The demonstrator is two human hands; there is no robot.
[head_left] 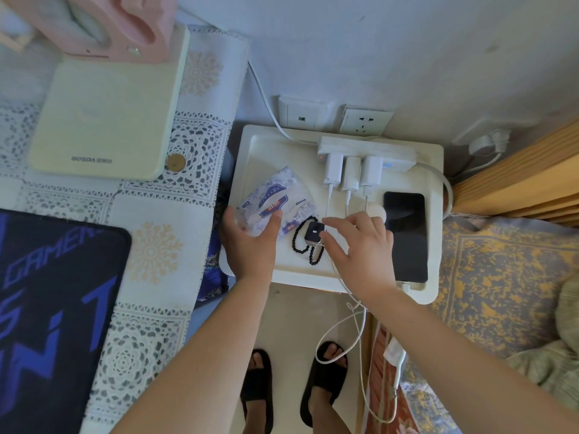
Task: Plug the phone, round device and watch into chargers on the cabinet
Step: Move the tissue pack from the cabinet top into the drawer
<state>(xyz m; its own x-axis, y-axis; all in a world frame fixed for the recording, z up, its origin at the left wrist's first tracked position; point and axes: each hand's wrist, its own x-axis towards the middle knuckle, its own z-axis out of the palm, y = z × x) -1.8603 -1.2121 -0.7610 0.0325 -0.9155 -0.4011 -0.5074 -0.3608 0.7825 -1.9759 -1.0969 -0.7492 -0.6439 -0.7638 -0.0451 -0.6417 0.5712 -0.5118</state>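
Note:
On the white cabinet top (260, 142) lies a watch (314, 232) with a lit square face and a black beaded band. My right hand (360, 245) hovers at its right edge, fingertips touching the watch case. My left hand (250, 242) rests on a blue-and-white tissue pack (275, 202), thumb and fingers around its near end. A black phone (407, 236) lies face up at the right with a cable at its near end. A white round device (377, 211) peeks out behind my right hand. Three white chargers (352, 170) sit in a power strip (366, 148).
White cables (354, 324) hang off the cabinet's front edge down to the floor by my sandalled feet. A lace-covered desk (175, 214) with a cream box and a dark mouse mat stands at the left. A patterned bed (501, 277) is at the right. Wall sockets (365, 122) sit behind the strip.

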